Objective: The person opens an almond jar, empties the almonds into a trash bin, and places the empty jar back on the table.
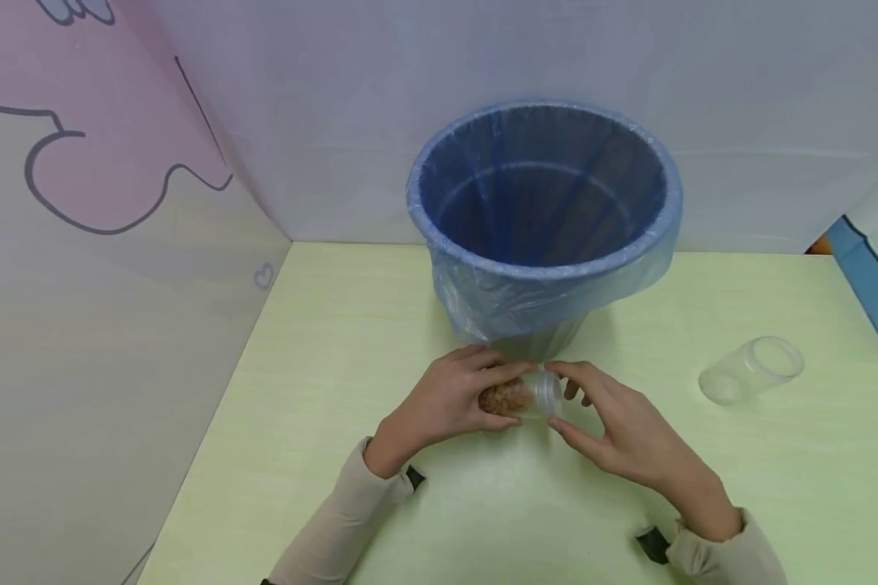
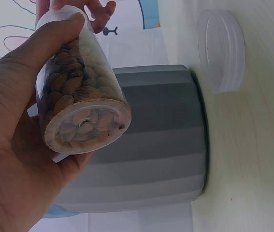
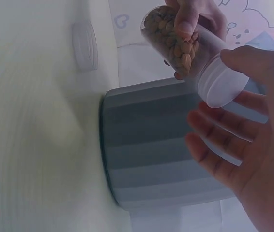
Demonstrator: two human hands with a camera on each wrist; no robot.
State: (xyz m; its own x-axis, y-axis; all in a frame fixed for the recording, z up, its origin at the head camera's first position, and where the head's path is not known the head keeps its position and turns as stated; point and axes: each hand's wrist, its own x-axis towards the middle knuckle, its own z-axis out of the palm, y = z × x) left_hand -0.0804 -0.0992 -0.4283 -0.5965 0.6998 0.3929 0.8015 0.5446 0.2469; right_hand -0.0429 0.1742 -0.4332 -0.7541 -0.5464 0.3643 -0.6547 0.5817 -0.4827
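A clear plastic jar (image 2: 81,72) of almonds (image 3: 168,36) is tipped on its side in the air before the bin. My left hand (image 1: 457,394) grips its body, thumb on one side and fingers round the other. A translucent lid (image 3: 221,82) caps the end facing right. My right hand (image 1: 622,426) pinches this lid between thumb and forefinger, the other fingers spread loosely below it in the right wrist view. Another clear lid (image 2: 224,53) lies on the table under the hands, mostly hidden in the head view.
Behind the hands a grey bin (image 2: 156,135) with a blue liner (image 1: 483,301) folded over its rim stands on the pale table (image 1: 336,366). To the right is an uncovered clear jar (image 1: 739,375). Printed wall sheets (image 1: 117,325) border the table at the back and left.
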